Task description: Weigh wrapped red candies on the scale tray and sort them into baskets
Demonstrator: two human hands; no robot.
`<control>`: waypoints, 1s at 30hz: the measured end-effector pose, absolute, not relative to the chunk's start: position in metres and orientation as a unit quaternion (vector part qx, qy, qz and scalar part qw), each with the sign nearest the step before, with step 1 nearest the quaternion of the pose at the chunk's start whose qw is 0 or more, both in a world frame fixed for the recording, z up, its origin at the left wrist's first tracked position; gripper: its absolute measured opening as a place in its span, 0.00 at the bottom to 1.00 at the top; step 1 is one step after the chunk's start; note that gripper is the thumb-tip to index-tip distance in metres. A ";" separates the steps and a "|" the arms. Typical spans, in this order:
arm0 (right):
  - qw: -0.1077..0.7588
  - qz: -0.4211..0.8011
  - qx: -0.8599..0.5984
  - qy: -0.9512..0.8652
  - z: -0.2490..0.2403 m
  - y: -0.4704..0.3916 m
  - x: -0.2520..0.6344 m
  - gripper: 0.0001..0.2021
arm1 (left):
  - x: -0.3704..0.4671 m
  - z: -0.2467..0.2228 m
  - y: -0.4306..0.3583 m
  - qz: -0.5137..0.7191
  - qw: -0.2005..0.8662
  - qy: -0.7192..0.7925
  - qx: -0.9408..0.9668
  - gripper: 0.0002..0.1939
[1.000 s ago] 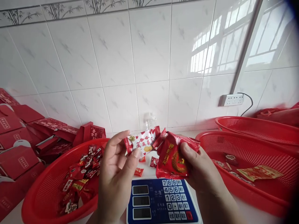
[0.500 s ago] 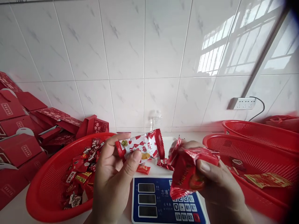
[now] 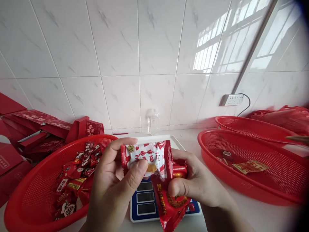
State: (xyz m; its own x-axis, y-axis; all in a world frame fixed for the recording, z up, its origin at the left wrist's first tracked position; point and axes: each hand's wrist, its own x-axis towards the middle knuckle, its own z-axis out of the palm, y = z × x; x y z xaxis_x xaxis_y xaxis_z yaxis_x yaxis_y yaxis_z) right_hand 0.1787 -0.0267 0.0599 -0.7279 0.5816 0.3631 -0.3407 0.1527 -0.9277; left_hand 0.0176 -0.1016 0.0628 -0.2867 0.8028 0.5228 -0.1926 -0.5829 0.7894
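Note:
My left hand (image 3: 116,180) pinches a white-and-red snack packet (image 3: 145,157) printed with hearts and a bow, thumb across its front. Close beside it, my right hand (image 3: 195,183) is closed on red shiny snack packets (image 3: 172,201), and these overlap the white packet's lower right corner. Both hands are over a blue digital scale (image 3: 146,197), whose displays show between them. The white weighing tray (image 3: 166,139) shows only along its back edge; my hands and the packets hide the rest.
At left is a red basket (image 3: 26,196) of small wrapped sweets, with red gift boxes (image 3: 45,129) behind. On the right stand two red baskets (image 3: 241,138) (image 3: 229,120), the nearer holding a few packets. A clear bottle (image 3: 154,122) stands by the tiled wall. A brownish shape (image 3: 298,138) enters at right.
My right hand has moved left and brought the red packets against the white packet, turning them downward. The view has shifted to the right. A brownish shape has appeared at the right edge.

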 end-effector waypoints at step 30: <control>0.340 0.719 -0.066 -0.603 0.059 -0.041 0.171 0.16 | 0.028 0.067 -0.106 0.711 0.403 0.366 0.445 0.12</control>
